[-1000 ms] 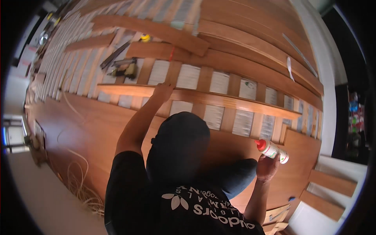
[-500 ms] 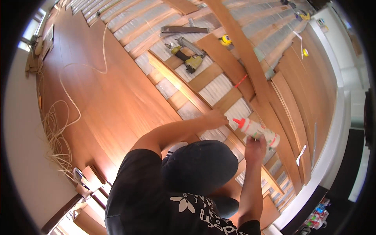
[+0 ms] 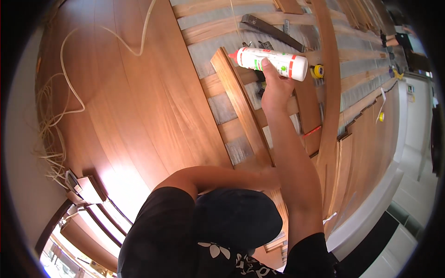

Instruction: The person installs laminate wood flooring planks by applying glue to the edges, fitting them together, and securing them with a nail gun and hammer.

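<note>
My right hand [image 3: 277, 90] is closed around a white glue bottle [image 3: 283, 64] with a red nozzle and red bands. The bottle lies nearly level in my grip, its nozzle pointing left over the far end of a narrow wood plank [image 3: 242, 113]. That plank slants across the joists with its side edge turned up. Beside the plank's nearer part is my left hand [image 3: 269, 178], blurred and partly covered by my right forearm; its fingers do not show clearly.
Laid floorboards [image 3: 125, 102] spread out at left, with a cream hose [image 3: 69, 92] coiled over them. Wooden joists [image 3: 218, 85] with silvery sheeting between them lie ahead. A dark metal bar [image 3: 273, 32], loose boards [image 3: 330, 92] and a yellow tape roll [image 3: 317, 71] are farther right.
My right hand has carried the bottle forward and left to the plank's far end. My left hand is now behind my right forearm. The whole view has shifted.
</note>
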{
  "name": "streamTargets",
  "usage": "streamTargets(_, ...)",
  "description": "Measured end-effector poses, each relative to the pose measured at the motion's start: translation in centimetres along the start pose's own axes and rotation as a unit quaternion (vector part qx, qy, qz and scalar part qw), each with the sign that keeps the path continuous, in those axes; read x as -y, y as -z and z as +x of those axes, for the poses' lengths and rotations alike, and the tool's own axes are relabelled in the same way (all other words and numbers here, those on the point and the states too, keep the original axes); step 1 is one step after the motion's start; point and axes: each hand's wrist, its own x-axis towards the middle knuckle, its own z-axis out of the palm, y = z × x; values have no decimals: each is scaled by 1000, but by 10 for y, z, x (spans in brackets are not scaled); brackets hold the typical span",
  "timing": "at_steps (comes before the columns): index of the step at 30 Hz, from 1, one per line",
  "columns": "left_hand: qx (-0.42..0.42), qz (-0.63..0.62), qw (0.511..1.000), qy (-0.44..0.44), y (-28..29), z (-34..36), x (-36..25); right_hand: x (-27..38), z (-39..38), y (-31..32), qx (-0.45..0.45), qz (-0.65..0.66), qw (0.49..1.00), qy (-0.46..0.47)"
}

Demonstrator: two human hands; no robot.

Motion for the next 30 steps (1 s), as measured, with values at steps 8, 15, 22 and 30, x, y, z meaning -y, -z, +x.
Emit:
streamTargets(8,-13,-27,1000,-8,1,-3,2,-33,20,-14,-25,20,999,-22)
streamTargets(15,-9,-29,1000,-5,1,-3,1,-18,-1,-21,43,-103,992,51)
streamTargets(22,-1,-20,1000,-3,-9,-3,4,18,-72,44,-86,-136,987,-7)
streamTargets(30,1,33,999,-27,1,-14,6,58,-191,147,-234,-182,953,-55)
